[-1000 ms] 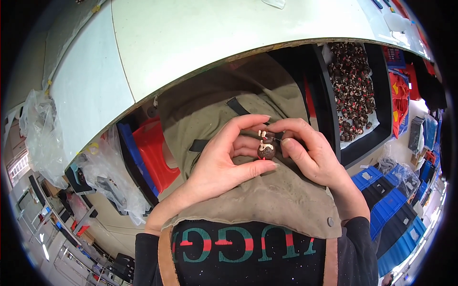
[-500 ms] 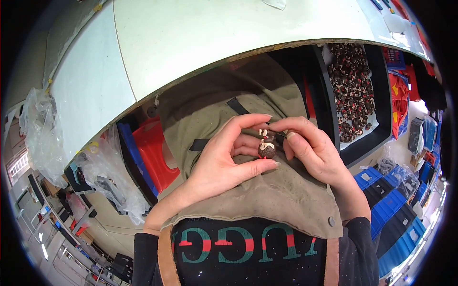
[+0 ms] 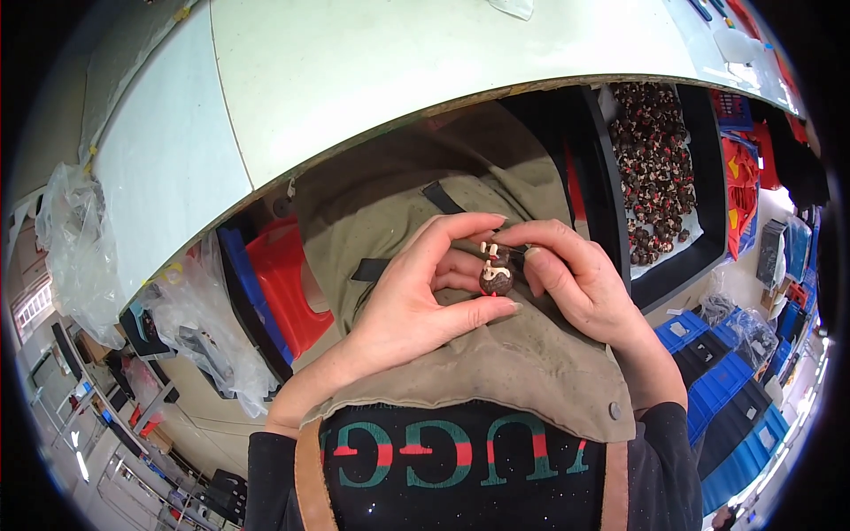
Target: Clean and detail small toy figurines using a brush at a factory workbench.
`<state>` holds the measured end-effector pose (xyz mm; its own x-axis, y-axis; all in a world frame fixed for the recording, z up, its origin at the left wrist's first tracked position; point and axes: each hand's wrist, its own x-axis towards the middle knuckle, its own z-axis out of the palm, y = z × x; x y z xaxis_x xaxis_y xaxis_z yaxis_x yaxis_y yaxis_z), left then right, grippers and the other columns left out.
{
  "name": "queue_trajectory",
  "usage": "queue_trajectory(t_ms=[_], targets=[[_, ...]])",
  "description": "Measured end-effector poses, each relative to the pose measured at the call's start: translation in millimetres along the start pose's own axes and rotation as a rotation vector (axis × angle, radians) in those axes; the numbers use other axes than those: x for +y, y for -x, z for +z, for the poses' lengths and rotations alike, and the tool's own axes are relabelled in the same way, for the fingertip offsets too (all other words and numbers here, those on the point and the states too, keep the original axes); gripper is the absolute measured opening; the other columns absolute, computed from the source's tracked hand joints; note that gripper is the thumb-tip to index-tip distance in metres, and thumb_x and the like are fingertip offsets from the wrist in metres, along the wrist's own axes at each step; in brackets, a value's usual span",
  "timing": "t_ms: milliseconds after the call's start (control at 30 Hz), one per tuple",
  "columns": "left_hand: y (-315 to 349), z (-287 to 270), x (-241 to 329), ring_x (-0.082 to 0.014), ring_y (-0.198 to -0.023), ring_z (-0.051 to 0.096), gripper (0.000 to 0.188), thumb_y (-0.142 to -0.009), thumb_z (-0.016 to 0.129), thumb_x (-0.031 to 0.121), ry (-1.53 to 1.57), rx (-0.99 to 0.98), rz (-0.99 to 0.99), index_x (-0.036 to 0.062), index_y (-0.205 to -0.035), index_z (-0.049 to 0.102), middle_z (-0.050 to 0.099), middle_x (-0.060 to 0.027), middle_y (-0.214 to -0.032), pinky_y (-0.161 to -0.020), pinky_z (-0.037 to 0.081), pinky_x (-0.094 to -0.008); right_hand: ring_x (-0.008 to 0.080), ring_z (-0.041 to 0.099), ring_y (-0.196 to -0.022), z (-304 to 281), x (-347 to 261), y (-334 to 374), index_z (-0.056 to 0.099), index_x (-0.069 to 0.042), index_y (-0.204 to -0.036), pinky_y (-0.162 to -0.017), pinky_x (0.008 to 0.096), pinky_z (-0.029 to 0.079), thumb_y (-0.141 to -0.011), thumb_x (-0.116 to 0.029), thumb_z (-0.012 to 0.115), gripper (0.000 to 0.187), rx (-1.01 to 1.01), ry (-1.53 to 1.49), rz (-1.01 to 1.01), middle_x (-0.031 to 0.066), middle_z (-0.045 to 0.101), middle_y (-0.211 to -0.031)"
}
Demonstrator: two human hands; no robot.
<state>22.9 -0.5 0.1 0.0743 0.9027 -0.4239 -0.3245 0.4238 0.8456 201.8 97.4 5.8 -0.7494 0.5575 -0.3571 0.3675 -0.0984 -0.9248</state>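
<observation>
A small round figurine point(image 3: 496, 280), dark brown with cream and red parts, sits between the thumb and curled fingers of my left hand point(image 3: 425, 288) above my lap. From the other side my right hand point(image 3: 571, 279) reaches in, its thumb and forefinger pinched together beside the top of the figurine. Something thin and dark shows at those fingertips, too small to make out. Beneath both hands lies the olive-brown apron point(image 3: 469, 363) over my lap.
The pale worktop point(image 3: 425, 44) curves across ahead of my hands. To the right, a black tray point(image 3: 699, 239) holds many similar small figurines point(image 3: 655, 168). A red stool point(image 3: 285, 288) and plastic bags point(image 3: 208, 319) are on the left; blue crates point(image 3: 708, 380) stand at the right.
The figurine and the right fingertips have shifted very slightly; the right forefinger and thumb now sit a little closer together. Both hands otherwise keep their places.
</observation>
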Motion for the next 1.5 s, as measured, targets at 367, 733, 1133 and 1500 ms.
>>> queue_trajectory(t_ms=[367, 733, 1133, 1500], targets=[[-1.5, 1.3, -0.9, -0.0161, -0.099, 0.062, 0.052, -0.074, 0.075, 0.000, -0.042, 0.031, 0.032, 0.0021, -0.119, 0.051, 0.046, -0.0071, -0.115, -0.087, 0.053, -0.0292, 0.0213, 0.058, -0.068, -3.0, 10.3, 1.4, 0.056, -0.001, -0.094, -0.064, 0.0303, 0.046, -0.097, -0.014, 0.044, 0.018, 0.002, 0.312, -0.120, 0.0103, 0.058, -0.077], [-3.4, 1.0, -2.6, -0.0157, -0.098, 0.062, 0.048, -0.075, 0.076, 0.001, -0.063, 0.032, 0.051, 0.0014, -0.117, 0.052, 0.045, -0.0069, -0.115, -0.086, 0.053, -0.0286, 0.0309, 0.060, -0.075, -2.6, 10.1, 0.7, 0.056, -0.001, -0.094, -0.067, 0.0356, 0.048, -0.095, -0.012, 0.047, 0.014, 0.005, 0.391, -0.181, 0.0134, 0.060, -0.084], [-2.6, -0.8, -2.4, -0.0154, -0.096, 0.062, 0.048, -0.075, 0.076, 0.002, -0.081, 0.019, 0.070, 0.0015, -0.117, 0.052, 0.045, -0.0071, -0.114, -0.086, 0.053, -0.0284, 0.0317, 0.059, -0.071, -0.3, 5.3, 1.1, 0.056, -0.002, -0.091, -0.063, 0.0374, 0.047, -0.093, -0.013, 0.049, 0.013, 0.035, 0.465, -0.209, 0.0134, 0.058, -0.081], [-1.7, -1.3, -3.1, -0.0150, -0.096, 0.062, 0.047, -0.075, 0.076, 0.002, -0.092, 0.011, 0.078, 0.0018, -0.117, 0.052, 0.045, -0.0069, -0.114, -0.086, 0.053, -0.0285, 0.0325, 0.057, -0.068, 0.1, 2.5, 2.4, 0.055, -0.003, -0.090, -0.060, 0.0387, 0.045, -0.093, -0.013, 0.048, 0.013, 0.022, 0.507, -0.210, 0.0131, 0.055, -0.078]])
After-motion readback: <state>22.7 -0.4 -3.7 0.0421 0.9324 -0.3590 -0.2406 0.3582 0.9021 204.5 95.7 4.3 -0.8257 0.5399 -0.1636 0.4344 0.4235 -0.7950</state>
